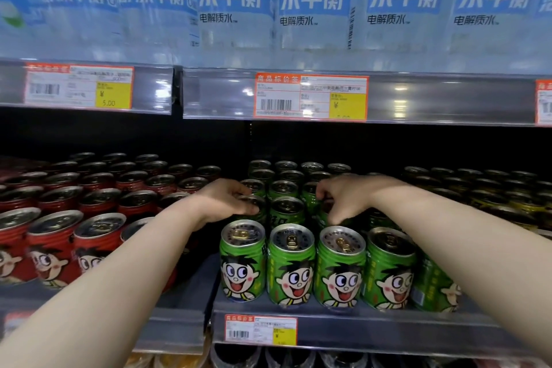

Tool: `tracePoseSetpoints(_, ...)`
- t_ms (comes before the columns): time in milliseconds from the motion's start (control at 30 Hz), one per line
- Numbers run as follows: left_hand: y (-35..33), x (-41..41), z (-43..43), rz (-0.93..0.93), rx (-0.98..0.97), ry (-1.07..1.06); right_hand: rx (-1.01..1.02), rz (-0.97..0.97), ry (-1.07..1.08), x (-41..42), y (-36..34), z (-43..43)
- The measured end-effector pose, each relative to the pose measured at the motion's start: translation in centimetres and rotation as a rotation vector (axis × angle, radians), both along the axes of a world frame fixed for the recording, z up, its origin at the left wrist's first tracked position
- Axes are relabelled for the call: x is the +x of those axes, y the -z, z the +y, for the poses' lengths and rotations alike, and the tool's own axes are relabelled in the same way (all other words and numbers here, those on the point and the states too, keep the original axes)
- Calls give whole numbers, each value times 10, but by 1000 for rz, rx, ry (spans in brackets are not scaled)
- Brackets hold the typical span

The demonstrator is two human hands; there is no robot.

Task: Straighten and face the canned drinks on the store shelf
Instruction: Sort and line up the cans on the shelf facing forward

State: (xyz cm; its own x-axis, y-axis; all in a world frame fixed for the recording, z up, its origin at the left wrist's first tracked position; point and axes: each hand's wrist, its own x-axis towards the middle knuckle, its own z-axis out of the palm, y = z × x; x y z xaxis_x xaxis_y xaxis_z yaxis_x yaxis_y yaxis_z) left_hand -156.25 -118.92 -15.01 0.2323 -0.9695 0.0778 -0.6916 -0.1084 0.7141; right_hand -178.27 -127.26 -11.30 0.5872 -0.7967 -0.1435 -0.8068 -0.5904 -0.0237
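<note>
Green cans with a cartoon face stand in rows on the middle shelf [358,312]; the front row [291,266] faces forward. My left hand [227,200] reaches into the second row and grips the top of a green can [254,207] there, fingers curled round its rim. My right hand [343,199] grips another second-row green can [327,219], fingers curled down over its top and mostly hiding it. A third can [287,209] stands between the two hands, untouched.
Red cans [59,248] of the same brand fill the shelf section to the left. Dark and yellow cans [490,188] stand at the right. The shelf above, with price tags [310,97], holds blue-labelled bottles [316,0] and overhangs the cans.
</note>
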Motion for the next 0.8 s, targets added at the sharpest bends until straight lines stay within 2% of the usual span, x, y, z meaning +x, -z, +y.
tracePoseSetpoints(133,0,2,-1,-16,14,-1,-5,-251,-140,27,10,8)
tracePoseSetpoints(400,4,4,4,0,-1,-24,117,-134,-224,28,10,4)
tracePoseSetpoints(533,1,2,1,18,7,-20,98,-182,-227,22,16,4)
tracePoseSetpoints(667,-1,8,-15,27,-161,-194,-21,-363,-112,2,24,-6)
tracePoseSetpoints(800,-1,2,-27,133,-81,-158,-9,-473,-32,-14,38,-16)
